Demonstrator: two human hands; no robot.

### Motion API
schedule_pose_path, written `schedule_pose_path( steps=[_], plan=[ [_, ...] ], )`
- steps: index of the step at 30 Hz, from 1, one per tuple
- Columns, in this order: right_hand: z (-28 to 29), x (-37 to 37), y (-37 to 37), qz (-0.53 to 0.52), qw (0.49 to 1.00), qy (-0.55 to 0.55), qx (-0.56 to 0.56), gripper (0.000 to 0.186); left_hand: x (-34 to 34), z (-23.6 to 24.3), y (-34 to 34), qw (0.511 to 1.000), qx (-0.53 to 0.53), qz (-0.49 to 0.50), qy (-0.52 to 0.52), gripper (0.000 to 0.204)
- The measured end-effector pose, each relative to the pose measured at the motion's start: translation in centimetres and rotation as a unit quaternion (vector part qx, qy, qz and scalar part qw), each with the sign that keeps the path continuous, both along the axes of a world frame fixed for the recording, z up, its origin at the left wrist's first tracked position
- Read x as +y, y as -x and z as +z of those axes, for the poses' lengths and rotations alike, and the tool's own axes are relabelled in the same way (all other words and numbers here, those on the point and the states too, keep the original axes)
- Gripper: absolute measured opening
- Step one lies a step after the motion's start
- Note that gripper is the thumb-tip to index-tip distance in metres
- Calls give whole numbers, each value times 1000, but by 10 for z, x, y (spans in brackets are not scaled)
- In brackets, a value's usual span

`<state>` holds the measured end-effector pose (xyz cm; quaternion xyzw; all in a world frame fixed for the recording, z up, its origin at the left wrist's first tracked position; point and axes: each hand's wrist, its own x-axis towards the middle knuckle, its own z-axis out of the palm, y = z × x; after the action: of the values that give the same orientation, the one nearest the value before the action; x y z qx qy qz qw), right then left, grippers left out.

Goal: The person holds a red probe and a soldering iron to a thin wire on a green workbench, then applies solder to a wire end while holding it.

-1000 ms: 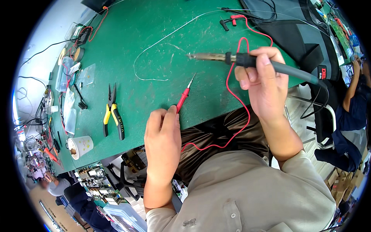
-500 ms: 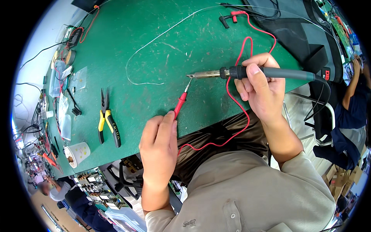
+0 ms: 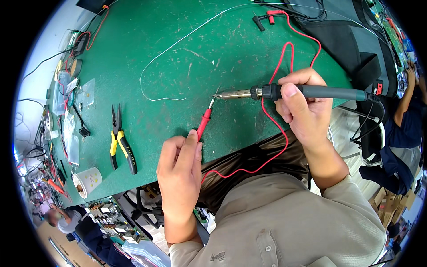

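Observation:
My left hand is closed round a red test probe, whose metal tip points up and away from me over the green table. From the other side, my right hand grips a soldering iron by its dark handle. The iron's hot end meets the probe's metal tip, and a thin bit of that tip shows beyond it. A red lead loops past my right wrist and back toward my left hand. Left of the probe, a thin silvery wire curls on the table, its free end short of the tip.
Yellow-and-black needle-nose pliers lie left of my left hand. A paper cup stands near the table's edge. Red and black probe plugs and a dark bag are at the far right. Cables and small parts line the left side.
Both hands have shifted slightly left and toward me with the probe and iron. The iron's end now touches the metal tip farther down, nearer the red handle.

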<state>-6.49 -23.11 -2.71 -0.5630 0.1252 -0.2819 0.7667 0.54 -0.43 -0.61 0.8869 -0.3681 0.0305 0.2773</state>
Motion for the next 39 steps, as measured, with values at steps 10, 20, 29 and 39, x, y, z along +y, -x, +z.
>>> schedule_pose_path(
  steps=[10,20,29,39],
  plan=[
    [4,3,-1,6,1000,-9,17,8,-1,-2,-1,1000,-3,-2,13,25],
    [3,2,-2,9,1000,-3,19,10,-1,-1,0,1000,17,13,20,24],
    [4,1,-2,6,1000,1,24,10,-2,-1,0,999,18,21,21,22],
    [2,1,-3,-12,1000,4,13,11,-3,0,1,999,21,25,20,19]
  ],
)
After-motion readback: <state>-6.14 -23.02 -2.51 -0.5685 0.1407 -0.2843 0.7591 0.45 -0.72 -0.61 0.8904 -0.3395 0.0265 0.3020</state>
